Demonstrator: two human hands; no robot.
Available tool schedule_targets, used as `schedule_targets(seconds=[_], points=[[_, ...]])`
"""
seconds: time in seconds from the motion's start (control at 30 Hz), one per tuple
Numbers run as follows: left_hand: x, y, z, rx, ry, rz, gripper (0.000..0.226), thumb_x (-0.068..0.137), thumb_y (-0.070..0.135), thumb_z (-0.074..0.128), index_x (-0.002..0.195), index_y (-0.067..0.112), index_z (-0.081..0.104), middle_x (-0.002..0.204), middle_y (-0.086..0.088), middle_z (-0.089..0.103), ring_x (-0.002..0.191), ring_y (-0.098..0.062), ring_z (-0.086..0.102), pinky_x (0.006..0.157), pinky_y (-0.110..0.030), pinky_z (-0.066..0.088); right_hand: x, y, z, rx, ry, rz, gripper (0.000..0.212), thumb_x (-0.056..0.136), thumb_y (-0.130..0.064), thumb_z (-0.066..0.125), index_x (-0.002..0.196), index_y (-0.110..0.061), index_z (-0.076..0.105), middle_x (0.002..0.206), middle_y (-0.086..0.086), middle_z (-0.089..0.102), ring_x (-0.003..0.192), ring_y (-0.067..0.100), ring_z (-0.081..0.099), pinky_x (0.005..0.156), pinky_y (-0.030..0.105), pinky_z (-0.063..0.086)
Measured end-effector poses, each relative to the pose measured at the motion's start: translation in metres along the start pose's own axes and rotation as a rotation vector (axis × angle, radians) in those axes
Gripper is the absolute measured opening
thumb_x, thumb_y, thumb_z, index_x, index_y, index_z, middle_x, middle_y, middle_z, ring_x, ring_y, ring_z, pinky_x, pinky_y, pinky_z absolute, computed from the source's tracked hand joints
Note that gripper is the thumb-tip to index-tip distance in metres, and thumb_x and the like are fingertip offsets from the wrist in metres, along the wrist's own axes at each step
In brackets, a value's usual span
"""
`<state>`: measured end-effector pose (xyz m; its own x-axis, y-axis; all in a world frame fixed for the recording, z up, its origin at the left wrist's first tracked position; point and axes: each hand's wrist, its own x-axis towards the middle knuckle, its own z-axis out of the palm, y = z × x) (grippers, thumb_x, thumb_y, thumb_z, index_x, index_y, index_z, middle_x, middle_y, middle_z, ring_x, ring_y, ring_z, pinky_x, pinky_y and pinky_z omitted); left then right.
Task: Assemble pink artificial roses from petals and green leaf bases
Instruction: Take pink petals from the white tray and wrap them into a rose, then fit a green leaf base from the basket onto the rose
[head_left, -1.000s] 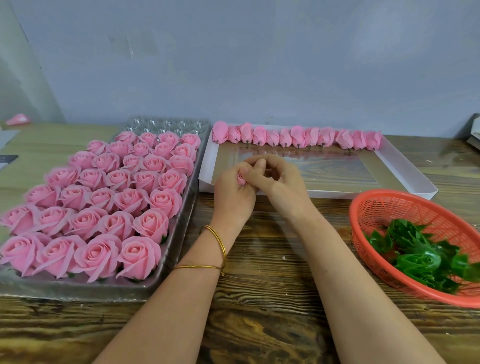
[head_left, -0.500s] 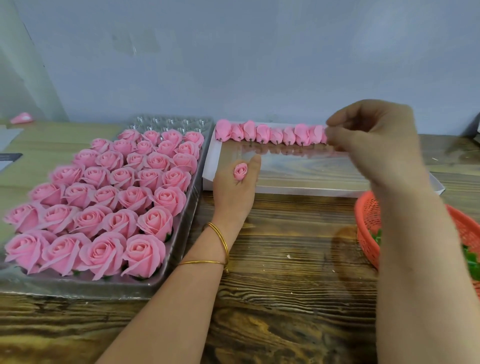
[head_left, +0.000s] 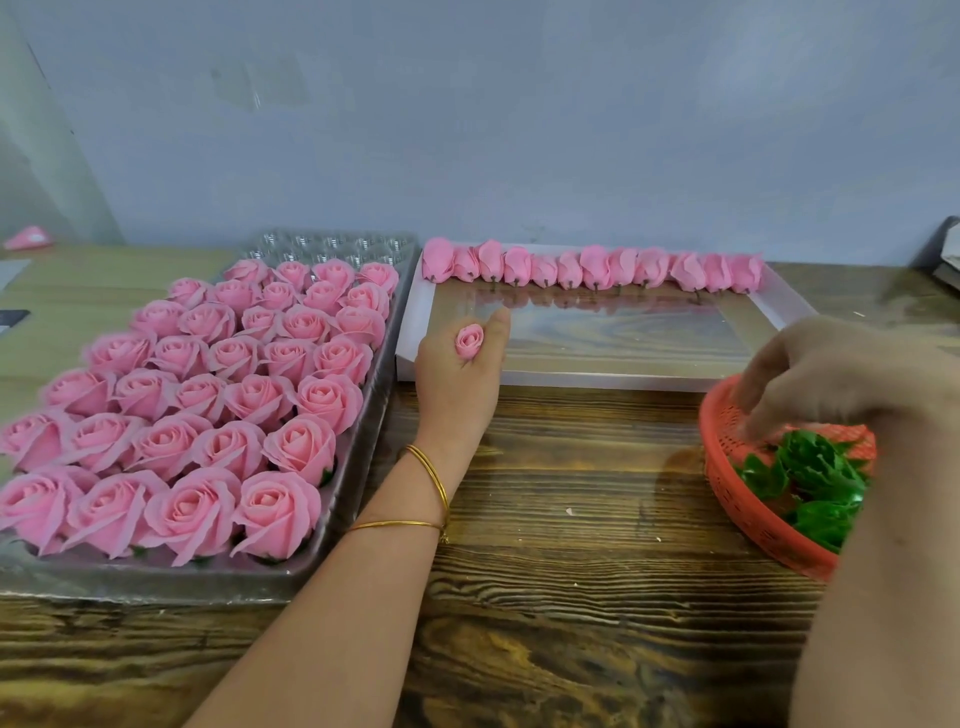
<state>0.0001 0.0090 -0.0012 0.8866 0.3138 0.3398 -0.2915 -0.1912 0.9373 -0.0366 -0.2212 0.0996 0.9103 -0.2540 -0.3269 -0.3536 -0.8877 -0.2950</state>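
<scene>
1. Your left hand (head_left: 460, 379) sits left of centre in the frame. It pinches a small pink rosebud (head_left: 469, 340) upright between thumb and curled fingers, over the near left corner of the white box (head_left: 571, 379).
2. Your right hand (head_left: 810, 374) is at the right edge, blurred. Its fingers point down over the red basket (head_left: 727, 467), loosely spread and, as far as the blur lets me judge, holding nothing.
3. The green leaf bases (head_left: 810, 467) lie tangled together in that basket. A blind grab may lift two at once or snag one on the mesh and tip the basket towards the worktop (head_left: 571, 519).
4. The petals look soft. Squeeze the bud harder while your eyes are on the basket and the outer petal may crease or unwind.
5. Your left forearm lies just beside the clear tray (head_left: 358, 452) of finished roses (head_left: 208, 415) at the left of the frame. Swinging the elbow outward could knock the near corner rose.
6. The row of pink buds (head_left: 592, 270) lines the box's far edge. A careless reach across could scatter it.
</scene>
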Motion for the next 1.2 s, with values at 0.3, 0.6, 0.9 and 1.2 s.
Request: schedule_targets(seconds=[0.3,0.6,0.9,1.2], points=[[0.000,0.003,-0.001,0.007,0.025,-0.015,0.051,0.095,0.028,0.059,0.070,-0.016,0.049,0.071,-0.035,0.052,0.063,-0.029,0.046,0.068,-0.050,0.048,0.009,-0.003,0.013,-0.158,-0.222,0.019,0.024,0.068,-0.002,0.084,0.088,-0.011,0.074,0.091,0.013,0.072,0.095,0.033,0.064,0.091,0.049,0.055],[0.000,0.002,-0.001,-0.005,0.010,-0.029,0.050,0.095,0.028,0.059,0.071,-0.015,0.050,0.072,-0.035,0.053,0.069,-0.044,0.052,0.069,-0.052,0.049,0.029,0.006,0.020,-0.131,-0.148,0.023,0.017,0.071,-0.002,0.079,0.077,-0.017,0.075,0.081,0.006,0.072,0.082,0.024,0.064,0.069,0.033,0.054],[0.000,0.001,-0.001,-0.015,0.013,-0.028,0.050,0.094,0.028,0.060,0.070,-0.015,0.048,0.071,-0.035,0.052,0.063,-0.032,0.048,0.067,-0.051,0.048,0.036,0.009,0.025,-0.114,-0.178,-0.039,0.023,0.074,0.004,0.074,0.090,-0.013,0.076,0.093,0.014,0.073,0.094,0.034,0.067,0.089,0.049,0.056],[0.003,-0.005,0.001,-0.036,0.008,-0.028,0.049,0.094,0.027,0.060,0.067,-0.012,0.048,0.062,-0.023,0.049,0.061,-0.025,0.045,0.062,-0.046,0.047,0.031,0.006,0.022,-0.005,0.004,-0.011,0.032,0.086,0.008,0.058,0.076,-0.017,0.076,0.091,0.009,0.067,0.085,0.026,0.060,0.084,0.037,0.052]])
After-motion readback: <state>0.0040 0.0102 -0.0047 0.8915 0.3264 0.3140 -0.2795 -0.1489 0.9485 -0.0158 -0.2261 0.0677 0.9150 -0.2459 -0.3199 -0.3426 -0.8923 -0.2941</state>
